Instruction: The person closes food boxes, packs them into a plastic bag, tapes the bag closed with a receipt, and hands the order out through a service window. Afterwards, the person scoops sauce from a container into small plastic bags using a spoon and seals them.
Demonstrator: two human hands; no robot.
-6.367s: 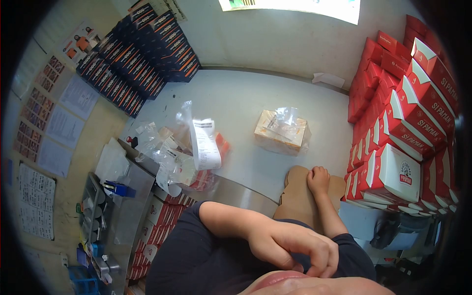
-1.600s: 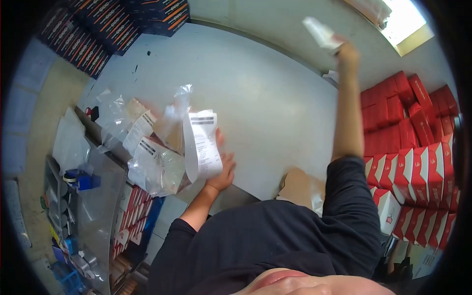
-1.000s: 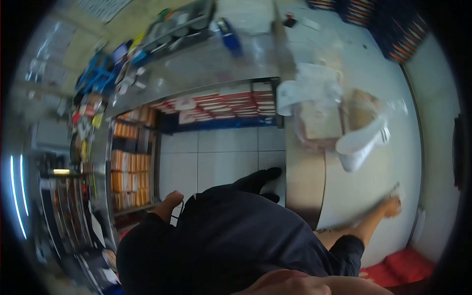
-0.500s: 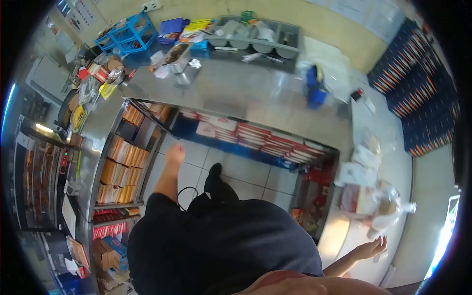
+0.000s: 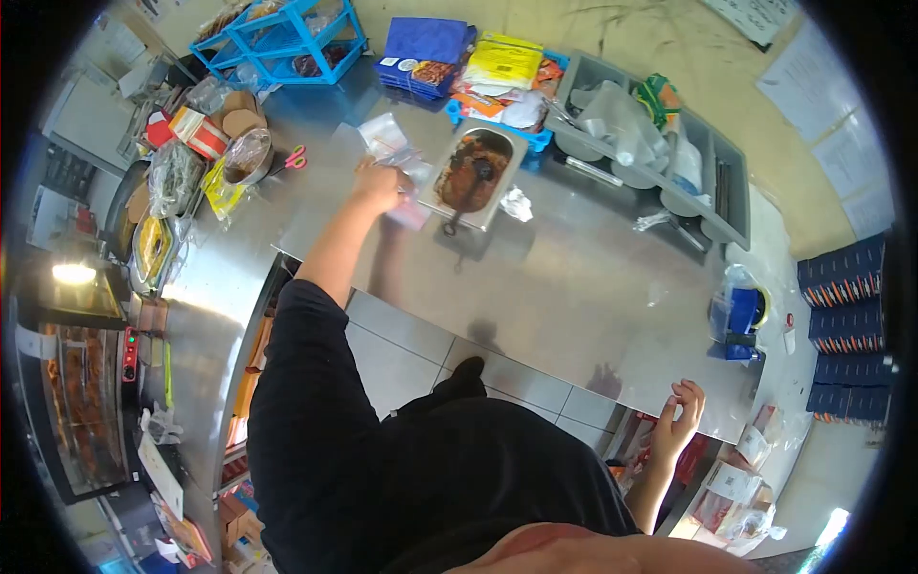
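My left hand [image 5: 381,186] is at the back counter with its fingers curled on a thin, clear plastic bag [image 5: 411,212]. Part of the bag is hidden under the hand. Just right of it stands a steel food pan [image 5: 505,196] holding brown, saucy food [image 5: 470,167], with a dark-handled utensil [image 5: 467,203] lying across it. Crumpled foil [image 5: 516,204] sits against the pan's right side. My right hand [image 5: 679,419] hangs over the counter's front edge at the right, fingers apart and holding nothing.
Grey cutlery bins [image 5: 736,196], blue packets [image 5: 421,57] and a blue rack [image 5: 311,43] line the wall. A blue tape dispenser [image 5: 743,320] stands at right, near bagged goods [image 5: 736,497]. Pink scissors [image 5: 296,158] and a bowl [image 5: 249,158] are at left.
I have moved closer to the back counter. My left hand has gone from hanging low to the plastic bag beside the pan. My right hand has come away from the right-hand counter.
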